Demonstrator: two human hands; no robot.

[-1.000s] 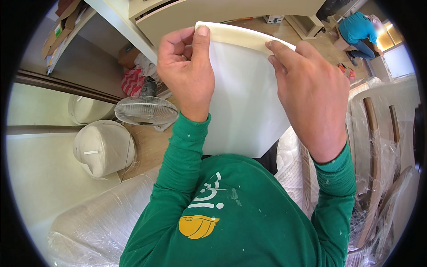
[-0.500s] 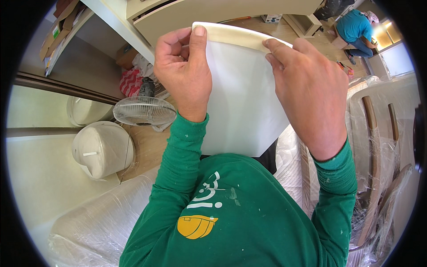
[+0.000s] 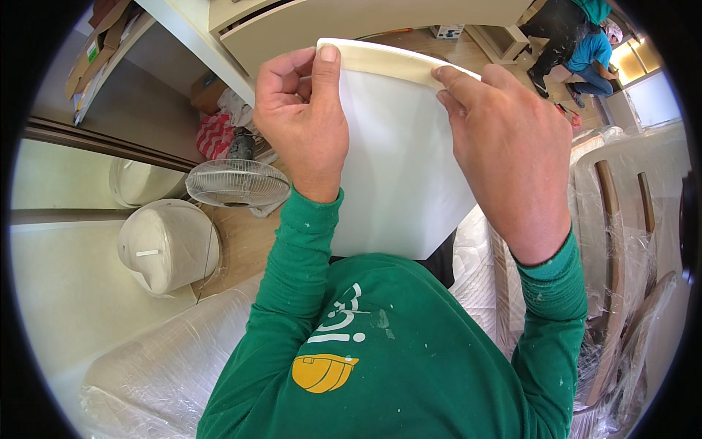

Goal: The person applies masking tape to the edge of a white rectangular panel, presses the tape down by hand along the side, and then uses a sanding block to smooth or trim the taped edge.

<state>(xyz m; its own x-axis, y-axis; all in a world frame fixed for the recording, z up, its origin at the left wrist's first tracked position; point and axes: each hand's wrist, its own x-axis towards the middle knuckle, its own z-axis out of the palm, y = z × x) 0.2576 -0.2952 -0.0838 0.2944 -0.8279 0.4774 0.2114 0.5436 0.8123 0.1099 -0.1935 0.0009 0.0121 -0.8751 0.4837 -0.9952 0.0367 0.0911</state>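
1. Panel (image 3: 402, 161), white, runs from the fingers of both hands back toward the wearer's lap; a cream strip (image 3: 387, 64) follows its far edge.
2. Left hand (image 3: 307, 132): the fingers pinch the panel's far left corner, thumb flat on the strip, the others curled behind.
3. Right hand (image 3: 512, 154): the index fingertip touches the strip, well to the right of the left fingers; whether these fingers grip the panel, I cannot tell.
4. Left of the left fingers and nearer the body sits a fan (image 3: 238, 183), with a wrapped pouf (image 3: 172, 245) beyond it.
5. Far past the right fingers, to their right, a person in blue (image 3: 589, 55) crouches.
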